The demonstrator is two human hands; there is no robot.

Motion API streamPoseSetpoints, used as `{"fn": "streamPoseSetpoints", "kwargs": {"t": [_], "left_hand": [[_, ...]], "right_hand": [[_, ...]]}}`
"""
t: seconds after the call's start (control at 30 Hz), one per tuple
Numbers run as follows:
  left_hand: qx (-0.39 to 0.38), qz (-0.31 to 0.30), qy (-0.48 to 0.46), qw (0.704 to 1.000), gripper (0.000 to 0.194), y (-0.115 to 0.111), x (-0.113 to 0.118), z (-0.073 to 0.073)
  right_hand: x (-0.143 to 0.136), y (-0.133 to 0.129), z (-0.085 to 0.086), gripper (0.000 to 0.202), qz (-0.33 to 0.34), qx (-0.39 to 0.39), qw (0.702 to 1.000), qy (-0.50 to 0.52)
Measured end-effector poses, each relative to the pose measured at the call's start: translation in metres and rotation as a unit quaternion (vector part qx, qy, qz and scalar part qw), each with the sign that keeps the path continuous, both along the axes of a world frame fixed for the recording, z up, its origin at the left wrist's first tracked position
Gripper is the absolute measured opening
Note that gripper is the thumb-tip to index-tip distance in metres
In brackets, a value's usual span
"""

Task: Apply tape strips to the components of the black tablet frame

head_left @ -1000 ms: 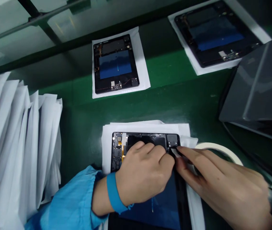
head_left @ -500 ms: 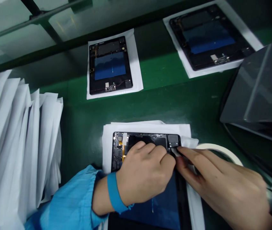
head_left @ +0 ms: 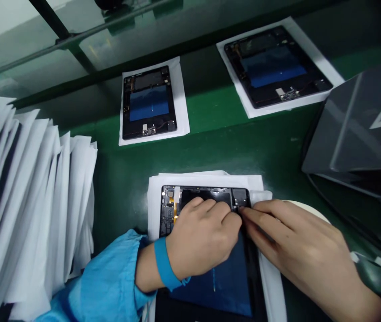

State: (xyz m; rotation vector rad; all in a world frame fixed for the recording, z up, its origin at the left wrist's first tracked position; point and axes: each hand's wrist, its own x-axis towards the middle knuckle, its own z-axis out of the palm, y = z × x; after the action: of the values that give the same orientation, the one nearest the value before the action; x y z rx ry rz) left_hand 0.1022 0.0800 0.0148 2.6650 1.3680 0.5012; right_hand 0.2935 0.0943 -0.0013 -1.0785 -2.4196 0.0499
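A person's left hand [head_left: 204,241], blue sleeve [head_left: 106,286] and blue wristband [head_left: 163,270] showing, rests curled on an open tablet [head_left: 207,250] lying on white paper [head_left: 204,179] on the green table [head_left: 244,143], while the right hand [head_left: 298,250] comes in from the side, fingertips [head_left: 244,210] of both meeting at the tablet's upper right corner by a small square black module [head_left: 240,195]. Compared with a second ago, the white tab once visible between the fingertips no longer shows, and the right fingers now lie lower and flatter on the frame, which suggests the small piece is pressed down; whether either hand pinches anything now cannot be told. The hands have barely shifted otherwise; the view has tipped slightly. A ring of pale tape [head_left: 311,211] sits half hidden behind the right hand. Two more open tablets [head_left: 150,103] [head_left: 274,67] lie on paper farther back, a stack of paper-wrapped units [head_left: 26,201] stands at left, and a dark tray [head_left: 361,125] sits at right
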Motion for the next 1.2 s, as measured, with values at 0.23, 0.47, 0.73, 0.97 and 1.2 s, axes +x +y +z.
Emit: {"fn": "streamPoseSetpoints", "kwargs": {"t": [0.23, 0.47, 0.73, 0.97, 1.2], "left_hand": [[-0.011, -0.007, 0.032, 0.999, 0.026, 0.002, -0.001, 0.004], [-0.029, 0.003, 0.041, 0.999, 0.028, 0.001, -0.001, 0.002], [-0.023, 0.003, 0.024, 0.999, 0.027, 0.001, -0.002, 0.0], [-0.026, -0.001, 0.039, 0.999, 0.02, -0.002, 0.002, -0.001], [-0.002, 0.084, -0.002, 0.997, 0.022, -0.031, -0.034, 0.014]], "right_hand": [[0.004, 0.004, 0.005, 0.019, 0.03, 0.019, 0.999, -0.036], [0.005, -0.002, 0.0, 0.021, 0.039, 0.05, 0.998, -0.016], [0.005, -0.003, 0.0, 0.021, 0.057, 0.086, 0.994, -0.019], [0.006, -0.01, -0.001, 0.025, 0.078, 0.102, 0.99, -0.06], [0.027, -0.007, -0.022, 0.03, 0.131, 0.133, 0.982, -0.041]]}}
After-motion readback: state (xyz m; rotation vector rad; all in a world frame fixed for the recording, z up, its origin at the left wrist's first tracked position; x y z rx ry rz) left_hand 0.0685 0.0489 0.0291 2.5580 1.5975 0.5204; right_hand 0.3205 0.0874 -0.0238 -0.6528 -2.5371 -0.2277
